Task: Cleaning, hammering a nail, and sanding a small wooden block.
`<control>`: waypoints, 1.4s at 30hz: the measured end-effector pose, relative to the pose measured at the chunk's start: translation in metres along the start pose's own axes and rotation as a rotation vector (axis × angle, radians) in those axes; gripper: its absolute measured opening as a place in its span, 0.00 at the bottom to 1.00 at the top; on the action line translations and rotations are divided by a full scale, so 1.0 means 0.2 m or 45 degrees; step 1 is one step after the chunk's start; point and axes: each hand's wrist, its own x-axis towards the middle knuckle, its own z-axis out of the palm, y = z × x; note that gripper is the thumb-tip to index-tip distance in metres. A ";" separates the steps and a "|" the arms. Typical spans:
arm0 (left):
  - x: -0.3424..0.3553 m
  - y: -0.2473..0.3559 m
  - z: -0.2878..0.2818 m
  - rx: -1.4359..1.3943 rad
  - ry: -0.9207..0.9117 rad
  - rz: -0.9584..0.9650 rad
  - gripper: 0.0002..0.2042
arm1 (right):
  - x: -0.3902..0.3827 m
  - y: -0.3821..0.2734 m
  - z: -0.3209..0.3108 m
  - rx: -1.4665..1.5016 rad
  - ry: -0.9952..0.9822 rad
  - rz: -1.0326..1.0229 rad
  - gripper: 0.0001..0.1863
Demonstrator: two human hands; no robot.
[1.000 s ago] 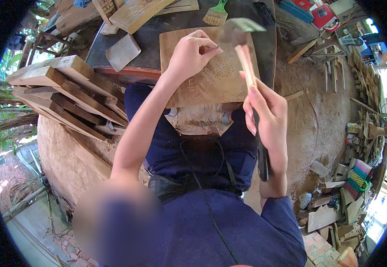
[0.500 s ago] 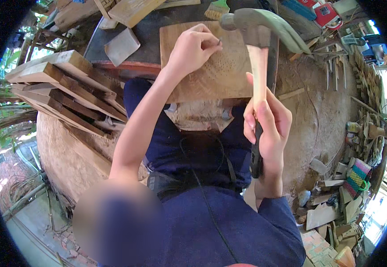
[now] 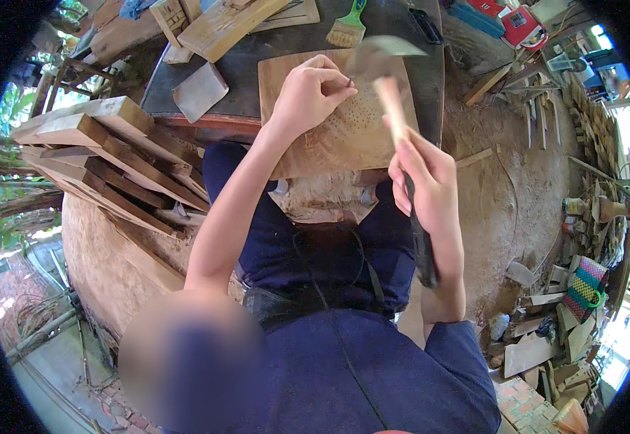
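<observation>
Leftward comes the hammer [image 3: 396,116] since the last frame, its blurred head now upper centre, just right of the left hand [image 3: 310,95]. Those fingers pinch a small dark thing [image 3: 350,82], too tiny to name, over the dotted wooden board [image 3: 376,141] on the table [image 3: 248,81]. Right hand [image 3: 428,173] wraps the handle mid-length. Stiff and head-heavy, by the look of it; the dark lower grip seems the surest hold.

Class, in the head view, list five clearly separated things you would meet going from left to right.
Stacked brown wooden beams, person's bare left hand, bare right hand, boxy red case, multicoloured checkered woven bag.
</observation>
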 end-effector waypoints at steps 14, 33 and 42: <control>-0.02 0.06 -0.02 0.146 -0.012 -0.068 0.25 | -0.07 -0.09 0.03 0.022 0.017 -0.141 0.22; -0.02 -0.01 0.00 0.233 0.094 0.165 0.15 | -0.01 0.05 0.01 0.071 0.011 -0.176 0.23; -0.01 0.05 -0.01 0.123 0.072 0.049 0.12 | -0.03 0.07 0.03 0.110 0.093 -0.217 0.23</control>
